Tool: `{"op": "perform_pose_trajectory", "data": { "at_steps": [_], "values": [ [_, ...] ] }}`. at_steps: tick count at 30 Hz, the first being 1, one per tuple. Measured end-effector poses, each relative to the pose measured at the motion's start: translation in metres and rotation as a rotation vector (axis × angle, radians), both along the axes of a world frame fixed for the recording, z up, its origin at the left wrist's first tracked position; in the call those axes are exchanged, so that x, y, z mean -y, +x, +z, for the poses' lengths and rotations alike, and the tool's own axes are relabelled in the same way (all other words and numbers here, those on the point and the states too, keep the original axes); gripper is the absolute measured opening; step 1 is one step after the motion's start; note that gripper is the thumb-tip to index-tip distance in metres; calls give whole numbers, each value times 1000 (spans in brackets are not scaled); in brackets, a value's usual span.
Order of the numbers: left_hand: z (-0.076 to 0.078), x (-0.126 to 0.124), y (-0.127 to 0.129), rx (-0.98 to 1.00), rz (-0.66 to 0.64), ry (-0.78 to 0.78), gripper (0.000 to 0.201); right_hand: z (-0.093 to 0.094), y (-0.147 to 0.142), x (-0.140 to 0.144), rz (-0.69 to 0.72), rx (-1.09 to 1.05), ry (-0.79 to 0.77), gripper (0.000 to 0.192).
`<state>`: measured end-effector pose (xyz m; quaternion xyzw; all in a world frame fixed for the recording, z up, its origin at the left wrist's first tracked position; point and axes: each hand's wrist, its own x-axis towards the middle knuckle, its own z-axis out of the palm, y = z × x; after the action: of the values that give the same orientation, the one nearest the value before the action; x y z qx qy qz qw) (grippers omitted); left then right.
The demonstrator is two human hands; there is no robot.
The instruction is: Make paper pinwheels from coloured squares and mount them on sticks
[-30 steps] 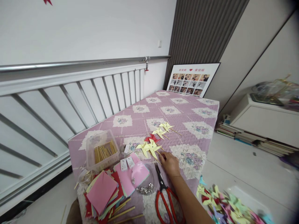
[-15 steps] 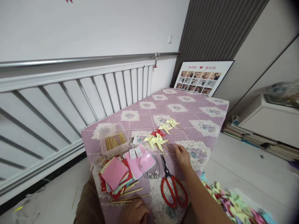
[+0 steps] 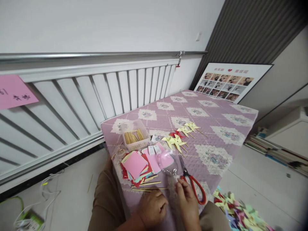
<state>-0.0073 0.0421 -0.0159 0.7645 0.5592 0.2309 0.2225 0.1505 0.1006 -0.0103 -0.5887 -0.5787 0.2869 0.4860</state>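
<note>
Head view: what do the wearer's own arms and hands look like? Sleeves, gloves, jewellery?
Both hands are bare: no gloves, and no rings or watch that I can make out. The left hand and right hand enter from the bottom edge, and only a short stretch of bare forearm shows behind them, with no sleeve in view. Brown clothing covers the lap below them.

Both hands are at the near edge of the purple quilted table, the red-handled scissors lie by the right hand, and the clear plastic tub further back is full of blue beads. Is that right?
Not quite. In the head view the clear plastic tub holds thin wooden sticks, not blue beads. The rest stands: the left hand and right hand are at the near edge of the purple quilted table, with the red-handled scissors by the right hand.
</note>
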Motion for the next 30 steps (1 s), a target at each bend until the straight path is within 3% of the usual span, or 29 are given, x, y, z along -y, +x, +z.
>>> {"op": "perform_pose_trajectory", "data": {
  "at_steps": [4,9,13,17,20,24,30],
  "values": [
    [2,1,-2,72,-6,-2,20,-22,-16,19,91,49,-63,32],
    [17,7,-19,306,126,-23,23,-24,-22,19,133,178,-26,30],
    [38,0,-65,308,314,99,23,-22,-26,19,168,252,21,28],
    [49,-20,-113,91,467,181,26,-22,-29,20,190,304,41,28],
    [48,-31,-126,-32,473,173,38,-20,-30,20,203,325,42,27],
    [40,-35,-121,-122,485,69,54,-17,-32,21,211,353,40,26],
    [31,-34,-118,-100,494,37,51,-14,-34,20,211,367,42,26]
  ]
}}
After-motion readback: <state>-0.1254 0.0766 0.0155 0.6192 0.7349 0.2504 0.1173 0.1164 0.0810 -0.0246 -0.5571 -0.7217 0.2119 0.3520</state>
